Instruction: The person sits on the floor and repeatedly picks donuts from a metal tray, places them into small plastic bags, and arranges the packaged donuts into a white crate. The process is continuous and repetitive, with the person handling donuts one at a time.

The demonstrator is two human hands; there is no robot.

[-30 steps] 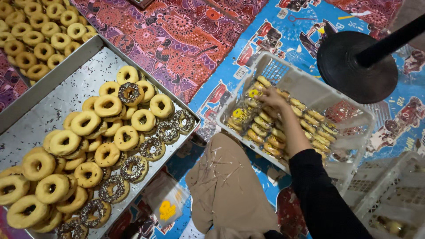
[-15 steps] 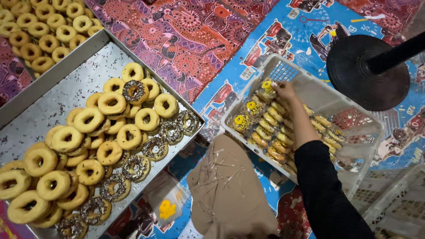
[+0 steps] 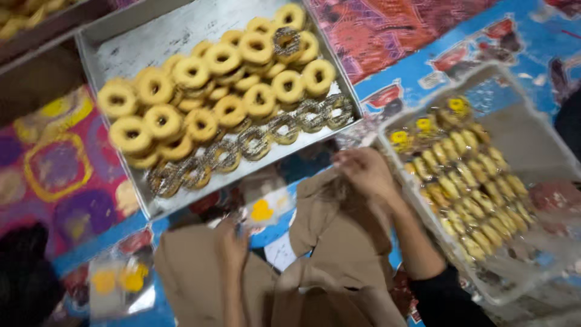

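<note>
My right hand (image 3: 364, 172) hovers over the tan cloth (image 3: 339, 260) on my lap, just left of a white plastic basket (image 3: 532, 118) holding rows of yellow-topped donuts (image 3: 466, 181). Its fingers are curled; blur hides whether they hold anything. My left hand (image 3: 233, 241) sits lower, its fingertips close to a clear plastic packet with a yellow piece (image 3: 263, 209). Above both hands lies a metal tray (image 3: 139, 48) of plain ring donuts (image 3: 206, 57), with a row of sprinkle-coated donuts (image 3: 254, 139) along its near edge.
A second tray of donuts (image 3: 36, 15) shows at the top left corner. Colourful patterned mats (image 3: 54, 163) cover the floor. More clear packets with yellow pieces (image 3: 115, 281) lie at the lower left. A dark shape fills the bottom left corner.
My right hand has pulled out of the basket and moved left over the tan cloth. My left hand has come into view. The view has swung and blurred.
</note>
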